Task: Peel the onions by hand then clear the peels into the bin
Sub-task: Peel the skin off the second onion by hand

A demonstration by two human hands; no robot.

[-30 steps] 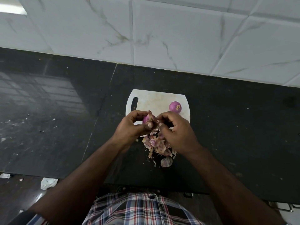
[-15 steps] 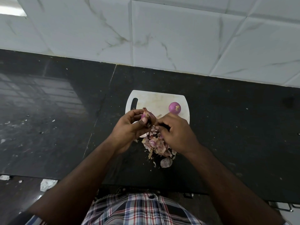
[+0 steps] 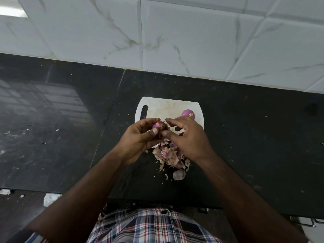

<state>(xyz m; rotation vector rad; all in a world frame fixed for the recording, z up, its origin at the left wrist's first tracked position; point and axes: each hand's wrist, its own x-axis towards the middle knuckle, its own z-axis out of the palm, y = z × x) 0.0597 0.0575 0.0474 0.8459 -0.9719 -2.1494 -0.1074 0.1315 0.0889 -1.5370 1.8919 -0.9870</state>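
From the head view, both hands meet just above the near edge of a white cutting board (image 3: 168,106) that lies on the black table (image 3: 254,137). The left hand (image 3: 140,137) curls its fingers and thumb round a small purple onion (image 3: 157,125) — its dry tip sticks up between the fingertips. The right hand (image 3: 185,135), at 3 o'clock of that onion, has its thumb tip against the onion's loose brown skin; its forefinger reaches toward the onion from above, and whether thumb and finger actually pinch the skin I cannot tell. Its other fingers are loosely bent.

A second onion (image 3: 188,114), peeled and glossy, sits on the board at 1 o'clock of the held one, partly behind the right hand's knuckles. A heap of peels (image 3: 169,156) lies on the table at 6 o'clock of the hands, with one larger flake (image 3: 178,174) apart at its near side. Marbled white tiles (image 3: 175,32) back the table — a checked shirt (image 3: 150,227) shows at 6 o'clock of the frame.
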